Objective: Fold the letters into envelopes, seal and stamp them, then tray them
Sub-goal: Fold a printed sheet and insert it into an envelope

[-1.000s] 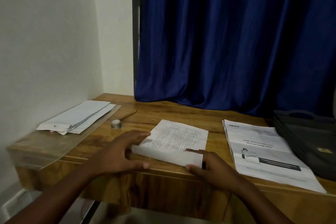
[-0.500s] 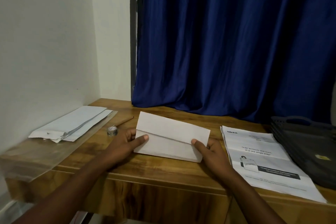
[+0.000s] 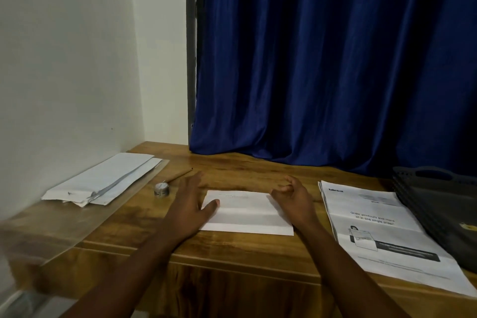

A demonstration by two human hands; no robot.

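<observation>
A folded white letter [image 3: 247,213] lies flat on the wooden desk [image 3: 232,248] between my hands. My left hand [image 3: 189,204] lies flat with straight fingers, its thumb resting on the letter's left edge. My right hand [image 3: 293,199] sits at the letter's right edge with its fingers loosely curled and holds nothing. A stack of printed letters [image 3: 382,235] lies to the right. White envelopes [image 3: 103,181] lie at the left by the wall. A dark grey tray [image 3: 438,204] stands at the far right.
A small round metal tin [image 3: 161,189] and a thin wooden stick [image 3: 180,175] sit between the envelopes and my left hand. A clear plastic sheet [image 3: 64,227] covers the desk's left part. A blue curtain [image 3: 335,59] hangs behind the desk.
The letter, held up on edge half a second ago, now lies flat and folded on the desk. Both hands have let go and moved to its side edges.
</observation>
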